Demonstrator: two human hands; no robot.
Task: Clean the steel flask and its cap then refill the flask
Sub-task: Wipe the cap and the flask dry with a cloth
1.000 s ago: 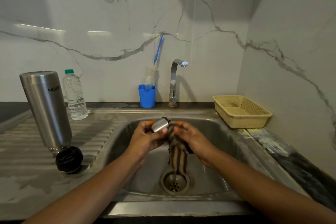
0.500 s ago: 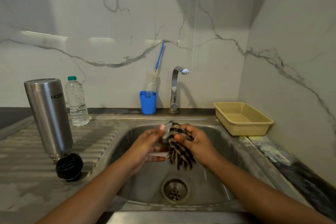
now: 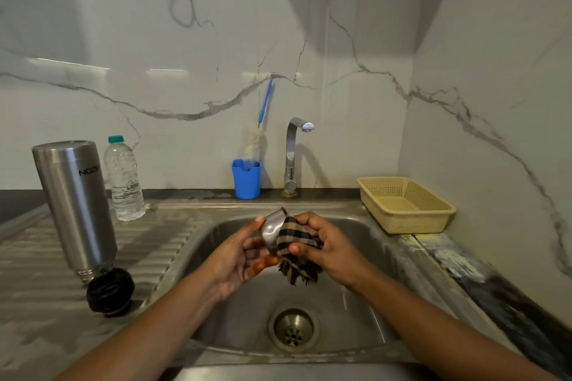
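Head view: steel cap (image 3: 272, 230) held over the sink (image 3: 365, 297) bowl, at 12 o'clock of the drain (image 3: 293, 329), probably so drips fall in the basin. Left hand (image 3: 238, 257) comes in from 7 o'clock, palm up, fingers curled round the cap from below with one fingertip on its upper edge. Right hand (image 3: 328, 249) comes in from 5 o'clock, thumb and fingers pinching the checked cloth (image 3: 297, 246) against the cap's right side, loose end hanging down; looks like wiping or drying the cap. Steel flask (image 3: 74, 204) is at 9 o'clock of the hands, upside down and tilted on the drainboard, mouth by the black stopper (image 3: 110, 291); likely left to drain, not yet refilled. Water bottle (image 3: 123, 179) is just behind the flask at 10 o'clock, likely the refill source. Tap (image 3: 292, 158) at 12 o'clock, no water running. Blue cup (image 3: 246, 178) with bottle brush (image 3: 255, 139) just left of the tap. Yellow basket (image 3: 405, 204) at 2 o'clock on the counter
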